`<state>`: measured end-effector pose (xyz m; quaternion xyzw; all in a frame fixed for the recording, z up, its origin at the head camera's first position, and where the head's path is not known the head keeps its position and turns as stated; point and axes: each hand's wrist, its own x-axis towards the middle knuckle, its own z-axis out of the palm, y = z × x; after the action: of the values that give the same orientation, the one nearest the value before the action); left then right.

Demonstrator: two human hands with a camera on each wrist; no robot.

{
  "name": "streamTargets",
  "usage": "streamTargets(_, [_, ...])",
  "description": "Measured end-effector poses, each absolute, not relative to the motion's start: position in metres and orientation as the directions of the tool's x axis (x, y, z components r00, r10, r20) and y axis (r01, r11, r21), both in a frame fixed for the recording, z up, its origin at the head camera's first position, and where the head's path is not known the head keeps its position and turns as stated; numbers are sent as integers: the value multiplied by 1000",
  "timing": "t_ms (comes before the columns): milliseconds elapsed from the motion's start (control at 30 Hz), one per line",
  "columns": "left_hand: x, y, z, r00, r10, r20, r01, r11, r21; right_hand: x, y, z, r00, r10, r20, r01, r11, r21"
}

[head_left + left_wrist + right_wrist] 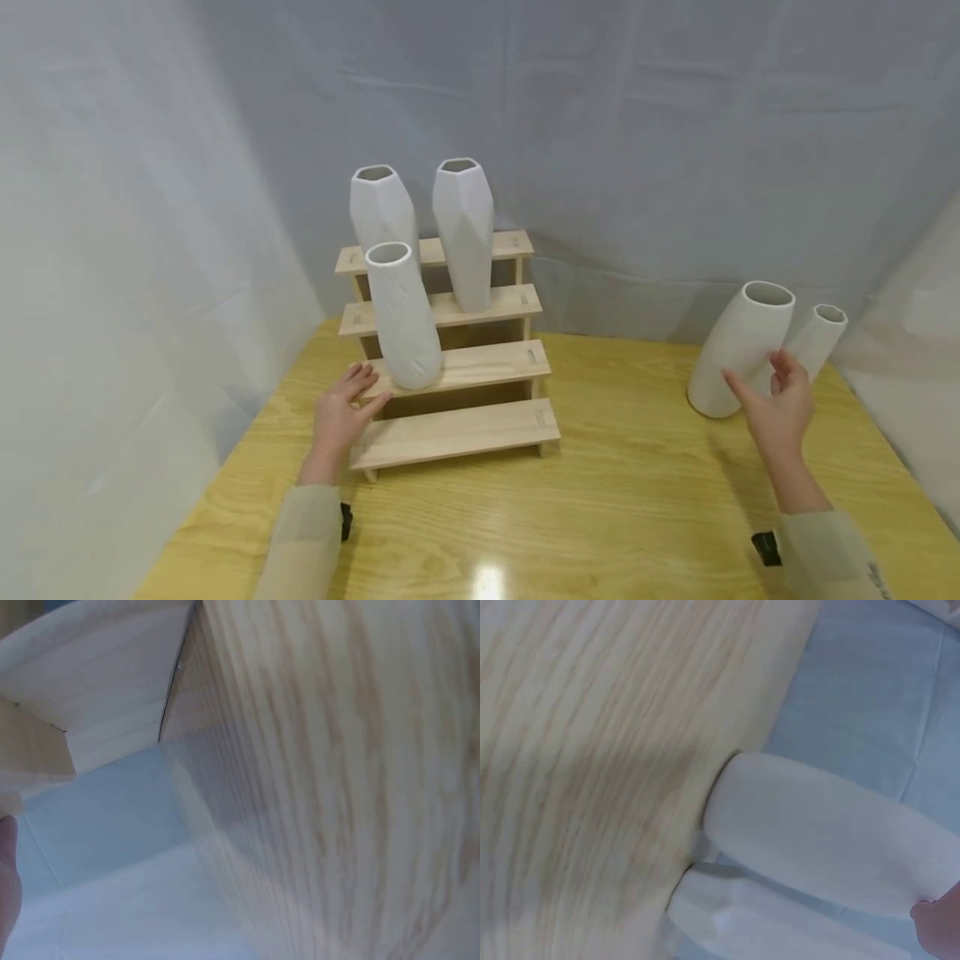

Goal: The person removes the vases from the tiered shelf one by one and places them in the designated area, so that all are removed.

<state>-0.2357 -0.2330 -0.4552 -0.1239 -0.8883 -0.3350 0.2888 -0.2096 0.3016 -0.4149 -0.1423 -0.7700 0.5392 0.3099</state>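
Observation:
At the left, my left hand [341, 417], fingers spread, rests by the left end of a stepped wooden stand [457, 433]. Just right of its fingertips, a textured white vase [405, 325] stands on the second board from the bottom. On my other side, the right hand [783, 412] has thumb and fingers apart, right in front of a wide smooth white vase [738, 350]. One fingertip overlaps that vase's side in the right wrist view. Beside it stands a slimmer faceted vase [742, 911], partly hidden by the right hand in the head view.
A faceted vase [463, 225] stands on the third board up. Another faceted vase [382, 208] is farther back on the left, its base hidden by the textured one. The wooden table [615, 483] lies before a pale cloth backdrop [637, 167].

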Motion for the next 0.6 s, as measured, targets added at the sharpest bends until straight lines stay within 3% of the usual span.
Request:
streamTargets(267, [-237,-233,-452,-795,42,605,423,754,503,-207,288,-408,-771,520,367,-189,363,-912])
streamTargets(600, [-238,-233,-457,-776,52,628,438,761,478,-201,268,-399,-829,414,377,-238,350,-906])
